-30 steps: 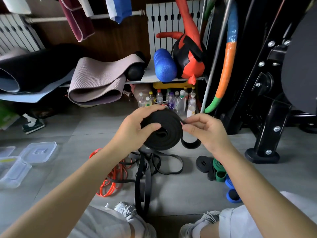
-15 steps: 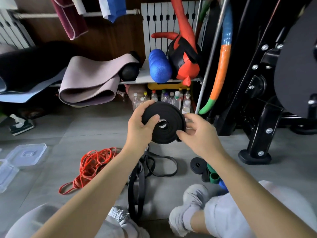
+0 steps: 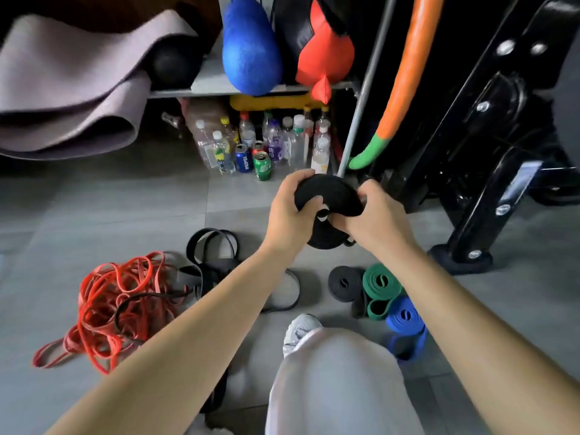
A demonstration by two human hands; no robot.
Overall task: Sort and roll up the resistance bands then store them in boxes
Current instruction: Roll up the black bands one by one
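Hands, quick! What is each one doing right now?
Left hand: closed on the rolled black band.
Right hand: closed on the same black band, gripping its other side.

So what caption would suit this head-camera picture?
Both hands, left and right, grip a rolled black band above loose red bands on the floor.

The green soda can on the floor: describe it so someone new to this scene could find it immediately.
Start at the grey metal shelf holding the blue foam roller. Under it, a cluster of clear plastic bottles stands on the grey floor. The green soda can stands upright at that cluster's front edge, just right of the blue soda can, and is the only green can.
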